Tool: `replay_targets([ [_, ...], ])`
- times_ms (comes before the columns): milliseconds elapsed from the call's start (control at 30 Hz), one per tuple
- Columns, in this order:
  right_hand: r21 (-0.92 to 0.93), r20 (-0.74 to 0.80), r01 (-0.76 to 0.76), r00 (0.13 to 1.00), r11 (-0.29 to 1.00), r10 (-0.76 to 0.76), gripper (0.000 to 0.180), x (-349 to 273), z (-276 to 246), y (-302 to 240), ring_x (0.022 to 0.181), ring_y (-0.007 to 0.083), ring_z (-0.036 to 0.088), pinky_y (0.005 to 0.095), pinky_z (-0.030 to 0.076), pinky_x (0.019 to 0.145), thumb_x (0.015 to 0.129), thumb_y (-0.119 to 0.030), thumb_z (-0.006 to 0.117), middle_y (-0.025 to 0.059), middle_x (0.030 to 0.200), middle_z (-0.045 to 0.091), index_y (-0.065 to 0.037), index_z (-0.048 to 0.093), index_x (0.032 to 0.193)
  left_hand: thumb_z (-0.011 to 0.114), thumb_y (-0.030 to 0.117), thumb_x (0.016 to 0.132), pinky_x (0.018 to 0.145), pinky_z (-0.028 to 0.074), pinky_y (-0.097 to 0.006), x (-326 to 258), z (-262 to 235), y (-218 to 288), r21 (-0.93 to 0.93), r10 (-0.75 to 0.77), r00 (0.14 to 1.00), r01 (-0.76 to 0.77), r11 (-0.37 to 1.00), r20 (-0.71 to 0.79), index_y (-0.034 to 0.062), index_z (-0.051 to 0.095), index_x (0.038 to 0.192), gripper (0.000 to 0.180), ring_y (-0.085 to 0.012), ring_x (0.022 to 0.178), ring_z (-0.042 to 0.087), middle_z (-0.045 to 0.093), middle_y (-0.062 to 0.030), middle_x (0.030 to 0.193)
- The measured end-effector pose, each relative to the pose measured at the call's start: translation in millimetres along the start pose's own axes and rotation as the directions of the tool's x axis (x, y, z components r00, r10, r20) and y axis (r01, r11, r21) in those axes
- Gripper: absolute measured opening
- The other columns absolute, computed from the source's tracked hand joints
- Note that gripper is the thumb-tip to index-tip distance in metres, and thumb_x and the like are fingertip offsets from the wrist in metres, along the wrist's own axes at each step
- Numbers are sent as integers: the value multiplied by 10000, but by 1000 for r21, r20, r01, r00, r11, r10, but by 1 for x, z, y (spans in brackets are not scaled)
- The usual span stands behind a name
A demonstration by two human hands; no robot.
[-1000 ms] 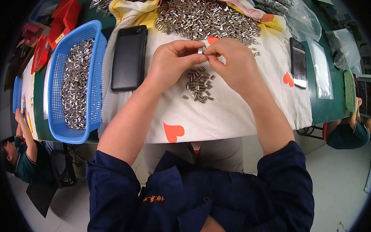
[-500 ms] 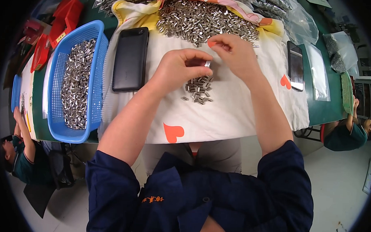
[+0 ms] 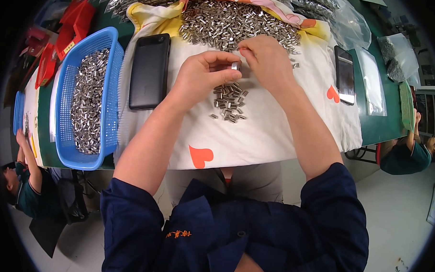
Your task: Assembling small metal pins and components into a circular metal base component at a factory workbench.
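Observation:
My left hand (image 3: pixel 200 75) pinches a short silver metal cylinder (image 3: pixel 235 66) between thumb and forefinger. Just to its right, the fingers of my right hand (image 3: pixel 267 61) are pressed together close to that piece; a bit of orange shows at a fingertip, and whatever they hold is hidden. A small heap of loose silver metal cylinders (image 3: pixel 230 104) lies on the white cloth (image 3: pixel 270 138) below my left hand. Beyond both hands spreads a much larger pile of the same cylinders (image 3: pixel 231 26).
At left stands a blue plastic basket (image 3: pixel 113 84) of metal cylinders, beside a black rectangular device (image 3: pixel 149 71). A phone (image 3: pixel 344 75) and a clear bag (image 3: pixel 371 81) lie at right. Bagged parts (image 3: pixel 308 14) line the back. Co-workers sit at both sides.
My right hand has shifted left, and its fingers have drawn together near the left hand. The left hand has moved slightly left and away from me, still pinching the metal cylinder.

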State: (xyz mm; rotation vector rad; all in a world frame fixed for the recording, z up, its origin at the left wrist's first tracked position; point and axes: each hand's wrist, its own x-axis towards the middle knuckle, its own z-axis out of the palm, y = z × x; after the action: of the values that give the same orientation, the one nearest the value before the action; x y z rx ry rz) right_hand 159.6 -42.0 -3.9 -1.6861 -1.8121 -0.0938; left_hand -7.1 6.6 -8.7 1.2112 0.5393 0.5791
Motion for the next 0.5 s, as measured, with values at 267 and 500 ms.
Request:
replay_targets([
  [267, -101, 144, 4, 990, 995, 11, 89, -1, -2, -4, 788, 248, 548, 342, 438, 716, 710, -81, 567, 84, 774, 585, -61, 617, 781, 621, 5, 754, 685, 471, -204, 1, -3, 2, -89, 25, 998, -30, 996, -51, -16, 561, 1007, 261, -100, 781, 580, 608, -52, 874],
  [500, 546, 266, -329, 940, 771, 213, 119, -4, -28, -18, 660, 166, 577, 252, 454, 604, 725, -91, 588, 71, 773, 618, -44, 617, 831, 620, -3, 753, 683, 464, -203, 0, -1, 5, -90, 27, 994, -36, 995, -103, -18, 556, 1017, 272, -101, 782, 577, 607, -61, 886],
])
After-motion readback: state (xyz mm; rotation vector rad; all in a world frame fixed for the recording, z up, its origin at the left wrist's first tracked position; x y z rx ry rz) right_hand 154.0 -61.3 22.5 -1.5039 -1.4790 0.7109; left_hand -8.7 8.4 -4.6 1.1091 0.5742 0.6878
